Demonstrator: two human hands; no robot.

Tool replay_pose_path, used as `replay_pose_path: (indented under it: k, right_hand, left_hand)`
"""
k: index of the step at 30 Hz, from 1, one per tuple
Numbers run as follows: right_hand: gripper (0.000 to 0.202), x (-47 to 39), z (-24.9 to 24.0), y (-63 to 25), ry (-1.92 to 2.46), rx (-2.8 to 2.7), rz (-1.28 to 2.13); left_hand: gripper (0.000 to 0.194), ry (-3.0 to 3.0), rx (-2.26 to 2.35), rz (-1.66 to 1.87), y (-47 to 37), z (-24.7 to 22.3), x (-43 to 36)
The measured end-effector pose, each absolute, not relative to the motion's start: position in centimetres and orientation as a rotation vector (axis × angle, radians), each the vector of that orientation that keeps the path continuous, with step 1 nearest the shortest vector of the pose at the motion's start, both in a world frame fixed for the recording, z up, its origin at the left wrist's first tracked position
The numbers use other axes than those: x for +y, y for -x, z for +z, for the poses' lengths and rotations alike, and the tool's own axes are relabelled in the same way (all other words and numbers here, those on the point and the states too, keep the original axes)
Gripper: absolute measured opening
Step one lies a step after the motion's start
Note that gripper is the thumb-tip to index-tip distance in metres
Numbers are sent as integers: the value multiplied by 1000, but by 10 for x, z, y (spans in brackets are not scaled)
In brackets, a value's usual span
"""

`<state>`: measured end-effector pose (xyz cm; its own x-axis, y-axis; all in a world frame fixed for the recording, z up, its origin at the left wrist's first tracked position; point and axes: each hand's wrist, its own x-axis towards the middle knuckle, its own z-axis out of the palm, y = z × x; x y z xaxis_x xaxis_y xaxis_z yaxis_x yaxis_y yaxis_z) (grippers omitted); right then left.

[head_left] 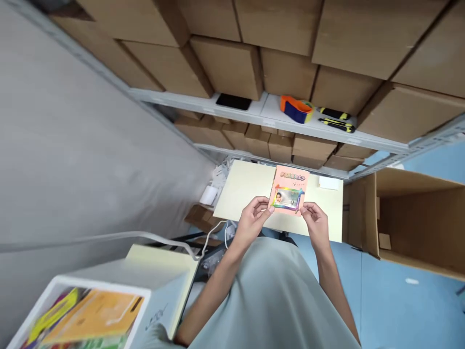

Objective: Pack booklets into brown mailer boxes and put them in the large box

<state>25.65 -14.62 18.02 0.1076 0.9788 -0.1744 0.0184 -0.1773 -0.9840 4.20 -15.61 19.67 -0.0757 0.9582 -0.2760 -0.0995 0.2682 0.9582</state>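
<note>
A pink book (pixel 289 178) with a framed picture and printed lettering on its cover faces me, held between both hands over the pale yellow tabletop (pixel 241 186). At its lower left corner, my left hand (pixel 253 216) pinches the book, thumb on the cover and fingers behind. My right hand (pixel 314 219) grips the lower right corner in a similar way. A small white block or stack of paper (pixel 328 182) lies on the table's far right side. Whatever is behind the book is hidden.
Shelves of cardboard boxes (pixel 286 72) rise beyond the table. On the shelf edge are a dark phone-like slab (pixel 233 102), an orange-and-blue band (pixel 296 109) and black-yellow cutters (pixel 337 125). An opened carton (pixel 417 218) stands right; a white bin (pixel 145 310) with colourful packets stands lower left.
</note>
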Motion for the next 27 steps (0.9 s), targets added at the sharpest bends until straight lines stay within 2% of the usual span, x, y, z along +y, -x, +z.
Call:
replay_pose_path:
  k: [8, 11, 16, 19, 22, 24, 27]
  right_hand:
    - [36, -156, 202, -232, 1512, -955, 979]
    - [35, -152, 204, -204, 1527, -1007, 883]
    - [27, -150, 217, -144, 1559, -1217, 494]
    - [31, -150, 227, -102, 1521, -1330, 613]
    - [43, -150, 229, -66, 1509, -1326, 703]
    - [39, -150, 227, -51, 1520, -1306, 718]
    - [37, -149, 223, -43, 1527, -1275, 775]
  left_hand:
    - [43, -1013, 1087, 917, -20, 206, -123]
    - [43, -985, 1043, 949, 7, 206, -120]
    - [45, -942, 1083, 1079, 42, 198, -123]
    - [39, -987, 1105, 1186, 52, 198, -132]
    - [24, -1138, 1150, 1307, 61, 203, -144]
    - [16, -1262, 1198, 1352, 69, 206, -151]
    - [19, -1408, 1203, 1331, 88, 206, -153]
